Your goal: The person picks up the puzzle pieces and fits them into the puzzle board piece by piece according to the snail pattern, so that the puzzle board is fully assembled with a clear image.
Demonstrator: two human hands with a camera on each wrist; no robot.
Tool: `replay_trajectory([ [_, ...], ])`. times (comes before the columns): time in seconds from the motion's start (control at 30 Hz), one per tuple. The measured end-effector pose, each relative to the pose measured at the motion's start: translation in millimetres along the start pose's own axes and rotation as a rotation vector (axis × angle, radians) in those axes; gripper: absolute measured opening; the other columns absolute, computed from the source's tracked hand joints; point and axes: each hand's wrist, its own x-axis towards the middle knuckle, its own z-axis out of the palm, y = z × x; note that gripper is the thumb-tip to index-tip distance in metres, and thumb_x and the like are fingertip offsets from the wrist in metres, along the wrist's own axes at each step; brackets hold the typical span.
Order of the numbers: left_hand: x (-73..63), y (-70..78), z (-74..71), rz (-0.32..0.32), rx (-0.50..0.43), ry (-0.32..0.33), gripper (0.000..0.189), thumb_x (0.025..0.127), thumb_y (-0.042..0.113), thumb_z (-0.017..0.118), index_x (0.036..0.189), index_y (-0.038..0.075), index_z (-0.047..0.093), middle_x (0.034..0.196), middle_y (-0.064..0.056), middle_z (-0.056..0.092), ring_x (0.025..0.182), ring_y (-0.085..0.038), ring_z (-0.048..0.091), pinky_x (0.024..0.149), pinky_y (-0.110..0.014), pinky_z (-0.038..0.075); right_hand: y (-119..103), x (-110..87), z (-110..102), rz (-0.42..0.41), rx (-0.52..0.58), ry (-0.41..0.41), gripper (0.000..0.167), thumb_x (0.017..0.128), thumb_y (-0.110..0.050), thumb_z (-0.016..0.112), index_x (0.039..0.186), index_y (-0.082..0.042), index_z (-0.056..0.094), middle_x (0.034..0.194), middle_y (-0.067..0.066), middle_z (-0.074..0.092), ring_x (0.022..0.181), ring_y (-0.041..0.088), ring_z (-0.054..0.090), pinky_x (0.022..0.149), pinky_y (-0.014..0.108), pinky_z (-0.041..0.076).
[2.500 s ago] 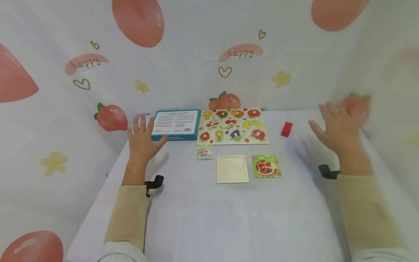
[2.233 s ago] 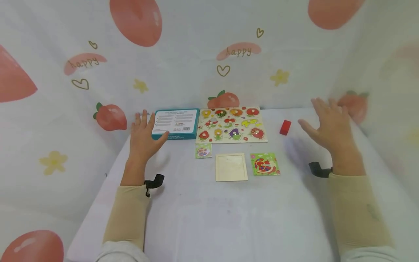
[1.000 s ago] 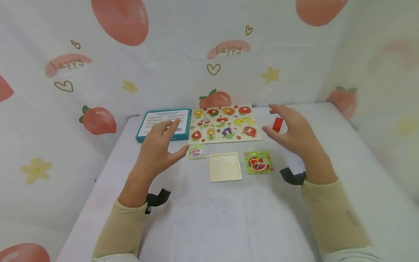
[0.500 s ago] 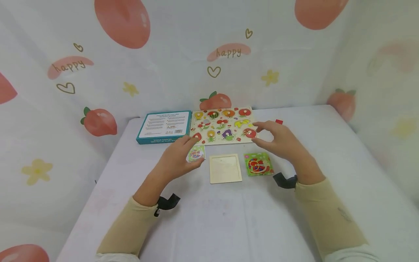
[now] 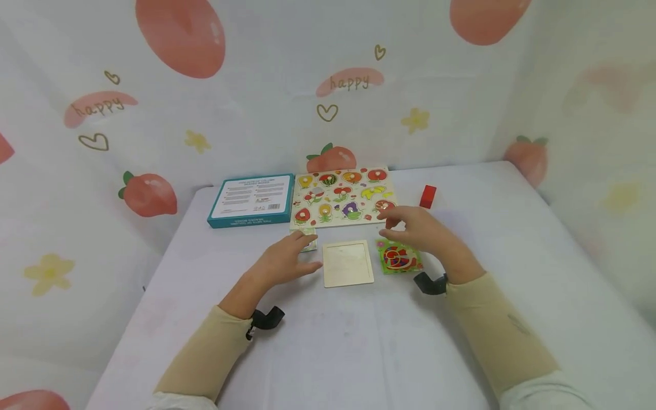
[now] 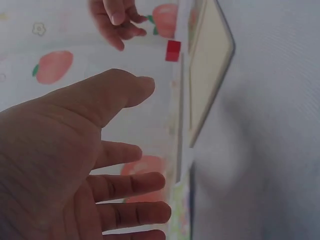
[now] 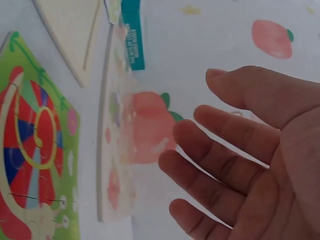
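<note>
My left hand [image 5: 279, 262] hovers at the left side of a square wooden puzzle frame [image 5: 347, 264], fingers spread and holding nothing. Below its fingers lies a small picture card [image 5: 310, 246], partly covered by them. To the frame's right, my right hand [image 5: 424, 229] hangs over a green snail jigsaw [image 5: 397, 257] and hides its upper right part. In the right wrist view the fingers are loosely bent, with nothing between them, and the jigsaw [image 7: 37, 150] shows its red and blue shell. The left wrist view shows the frame [image 6: 207, 65] beyond the left thumb.
Behind the frame lies a wooden fruit peg puzzle [image 5: 333, 196]. A teal box [image 5: 251, 200] with a white label stands to its left, and a red block [image 5: 427, 196] to its right. A white cloth printed with peaches [image 5: 328, 114] hangs behind the table.
Both hands have come down and inward from raised, spread positions at the table's sides to the frame and the snail jigsaw. The head view has shifted slightly; the objects stay in place.
</note>
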Motion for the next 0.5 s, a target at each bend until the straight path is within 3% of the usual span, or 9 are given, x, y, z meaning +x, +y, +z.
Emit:
replay_trajectory([
  [0.2,4.4,-5.8,12.7,-0.039,-0.032,-0.083,0.078,0.090,0.053,0.075,0.152,0.011,0.051,0.143,-0.011,0.052,0.126,-0.025,0.053,0.104,-0.047,0.045,2,6.5,8,0.089,-0.017,-0.108,0.044,0.096,-0.027,0.073,0.136,-0.007,0.066,0.100,0.004,0.063,0.097,0.024,0.056,0.082,0.038,0.051],
  [0.5,5.8,0.2,21.2,-0.059,-0.070,-0.110,0.085,0.084,0.057,0.080,0.153,0.017,0.051,0.139,-0.011,0.045,0.108,-0.026,0.051,0.096,-0.043,0.047,18,13.3,18,0.153,-0.059,-0.196,0.048,0.097,-0.029,0.073,0.138,-0.005,0.065,0.101,0.005,0.066,0.095,0.024,0.058,0.087,0.040,0.051],
])
